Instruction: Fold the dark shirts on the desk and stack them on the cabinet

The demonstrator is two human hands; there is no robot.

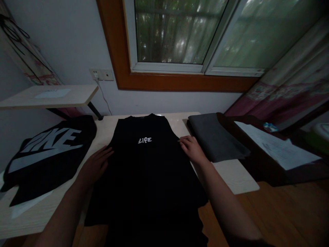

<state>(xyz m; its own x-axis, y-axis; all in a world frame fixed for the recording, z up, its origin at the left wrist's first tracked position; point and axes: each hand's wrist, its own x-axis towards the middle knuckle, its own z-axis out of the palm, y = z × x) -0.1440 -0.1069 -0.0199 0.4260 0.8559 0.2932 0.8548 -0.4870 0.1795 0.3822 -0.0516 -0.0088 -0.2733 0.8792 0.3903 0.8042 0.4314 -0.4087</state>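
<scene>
A black sleeveless-looking shirt (151, 168) lies spread out on the light wooden table, its neckline toward the wall and its lower part hanging over the near edge. Small white lettering (145, 140) marks its upper middle. My left hand (96, 163) rests at the shirt's left edge, fingers stretched out and tips touching the cloth. At the opposite edge, my right hand (192, 148) touches the fabric with its fingertips, fingers apart. Whether any cloth is tucked under the fingers is hard to see in the dim light.
To the left lies a black garment with large grey lettering (51, 144), beside a raised wooden shelf (84, 96). A folded dark grey cloth (218, 137) sits right of the shirt. Farther right are paper sheets (277, 145) on a dark surface. A window (180, 34) and wall socket (101, 74) are behind.
</scene>
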